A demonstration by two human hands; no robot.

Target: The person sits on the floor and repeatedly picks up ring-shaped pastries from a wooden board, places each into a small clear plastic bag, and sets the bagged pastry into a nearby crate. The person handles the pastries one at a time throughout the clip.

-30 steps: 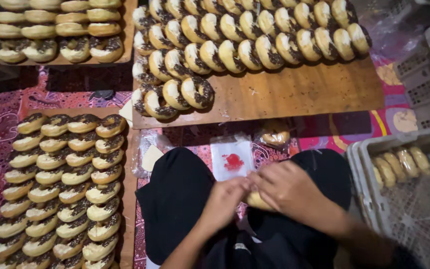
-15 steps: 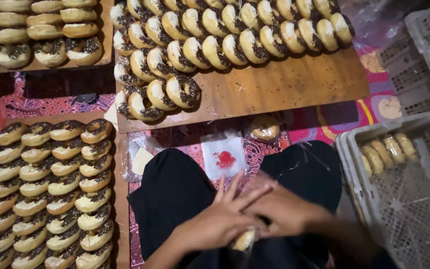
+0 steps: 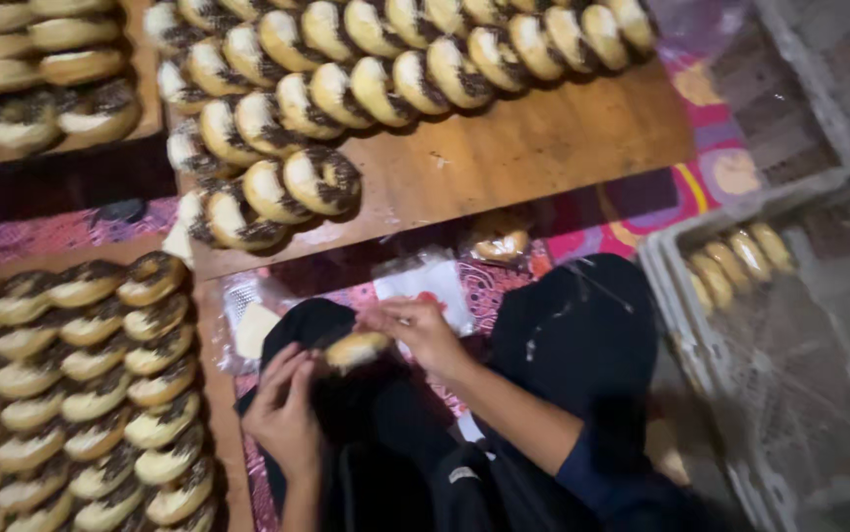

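The person sat cross-legged over a patterned mat, and both hands met low in the view, just left of centre. The right hand (image 3: 423, 330) had its fingers closed on a pale doughnut (image 3: 356, 349), pinching it from the three o'clock side, while the left hand (image 3: 285, 414) sat at seven o'clock of it with fingers curled close together near the doughnut's edge; whether those fingers actually gripped the doughnut or a thin clear wrapper around it could not be told, since the frame was blurred there. The doughnut hung above the dark trousers (image 3: 563, 335), between the knees. At twelve o'clock of the hands lay a stack of clear bags (image 3: 425, 281), and one already bagged doughnut (image 3: 501, 238) rested just beyond them. Further toward twelve o'clock a wooden board (image 3: 543, 148) carried rows of chocolate-sprinkled doughnuts (image 3: 321, 177) stood on edge, and at nine o'clock a second tray of doughnuts (image 3: 80, 394) lay near the left knee. At three o'clock a grey plastic crate (image 3: 740, 325) held a few wrapped pieces (image 3: 740, 261). Handling a piece like this well would seem to call for a light pinch at the plain rim, away from the sprinkled top, and for the other hand to keep any wrapper mouth spread wide so the topping did not smear on the way in; a firm squeeze would probably dent the soft dough.
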